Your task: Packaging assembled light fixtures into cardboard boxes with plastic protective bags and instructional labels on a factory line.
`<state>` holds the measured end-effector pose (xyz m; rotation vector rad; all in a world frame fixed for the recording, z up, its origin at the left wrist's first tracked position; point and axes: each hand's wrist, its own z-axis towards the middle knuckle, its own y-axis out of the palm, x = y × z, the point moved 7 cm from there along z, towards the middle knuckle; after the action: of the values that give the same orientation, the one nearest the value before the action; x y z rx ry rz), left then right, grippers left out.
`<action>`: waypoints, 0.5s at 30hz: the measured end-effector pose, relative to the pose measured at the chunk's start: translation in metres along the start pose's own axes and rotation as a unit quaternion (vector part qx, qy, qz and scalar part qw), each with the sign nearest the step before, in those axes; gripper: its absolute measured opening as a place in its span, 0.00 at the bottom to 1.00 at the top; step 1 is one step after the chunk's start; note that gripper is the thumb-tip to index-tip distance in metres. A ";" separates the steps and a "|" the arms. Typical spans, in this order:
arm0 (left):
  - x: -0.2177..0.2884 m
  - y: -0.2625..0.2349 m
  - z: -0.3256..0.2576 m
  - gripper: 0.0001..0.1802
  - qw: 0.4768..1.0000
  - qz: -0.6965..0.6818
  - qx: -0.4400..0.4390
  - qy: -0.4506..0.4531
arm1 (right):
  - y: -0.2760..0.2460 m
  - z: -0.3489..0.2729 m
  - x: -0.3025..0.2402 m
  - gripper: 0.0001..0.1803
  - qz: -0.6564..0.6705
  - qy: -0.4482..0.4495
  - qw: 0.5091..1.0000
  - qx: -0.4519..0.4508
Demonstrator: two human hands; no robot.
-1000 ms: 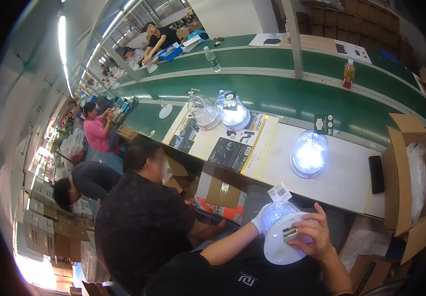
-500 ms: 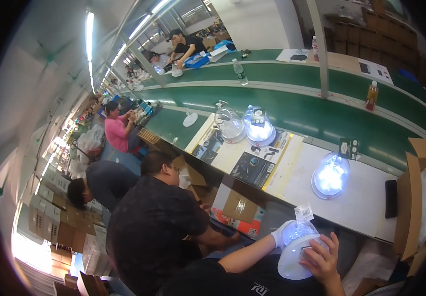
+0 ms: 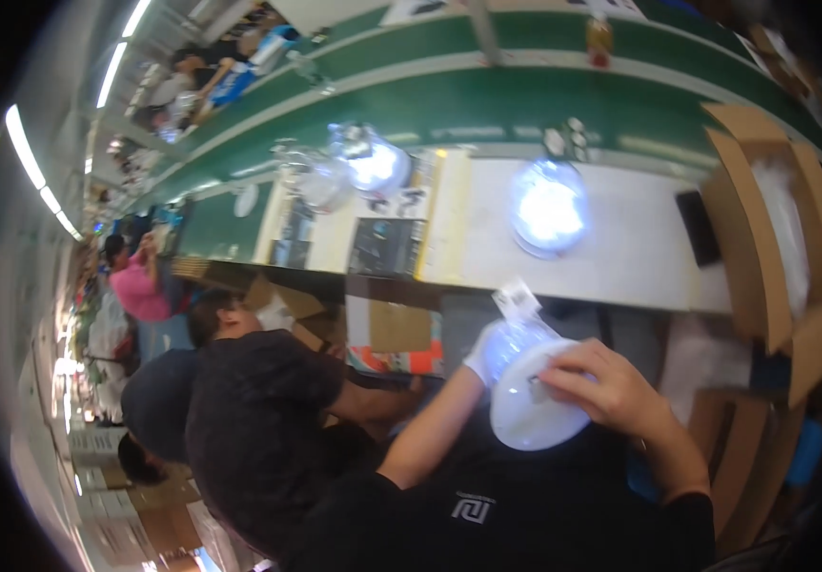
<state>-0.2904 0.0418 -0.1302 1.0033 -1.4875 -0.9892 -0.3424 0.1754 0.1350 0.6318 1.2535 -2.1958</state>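
In front of my chest I hold a clear-domed lamp tipped on its side, its round white base (image 3: 525, 415) turned toward me. My left hand (image 3: 477, 359), in a white glove, is closed around the dome and partly hidden behind the base. A white tag (image 3: 517, 299) hangs out above the dome. With bare fingers bent, my right hand (image 3: 611, 389) presses at a small dark spot near the base's middle; whether a small part is between the fingertips is unclear. On the white worktop (image 3: 473, 205) beyond stands a brightly lit dome lamp (image 3: 549, 210) with a dark tag.
Two more dome lamps, one lit (image 3: 373, 170) and one unlit (image 3: 320, 183), stand farther left. A black flat object (image 3: 698, 229) lies beside an open carton (image 3: 761, 238) at right. A co-worker in black (image 3: 258, 410) bends close on my left. Behind runs a green bench (image 3: 449, 105).
My view has swung to the right, so the bench and co-workers shift in the picture. Both hands still hold the lamp; my right fingers have moved closer together over the base's middle.
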 end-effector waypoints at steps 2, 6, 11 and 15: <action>-0.005 -0.009 -0.007 0.18 0.997 0.044 0.056 -0.033 | -0.006 0.000 -0.001 0.23 -0.009 0.006 1.000 -0.012; -0.012 -0.017 -0.006 0.20 0.996 -0.010 0.068 -0.048 | -0.005 -0.007 0.003 0.19 -0.006 0.017 1.000 -0.004; -0.017 -0.015 -0.011 0.19 0.995 -0.007 0.086 -0.053 | -0.003 -0.015 0.006 0.17 0.045 0.049 0.998 -0.021; -0.018 -0.007 -0.011 0.21 0.994 -0.025 0.083 -0.068 | -0.001 -0.021 0.006 0.17 0.030 0.028 0.999 -0.003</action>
<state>-0.2772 0.0556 -0.1407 1.1150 -1.6859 -0.9978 -0.3450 0.1928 0.1223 0.7245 1.2513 -2.1381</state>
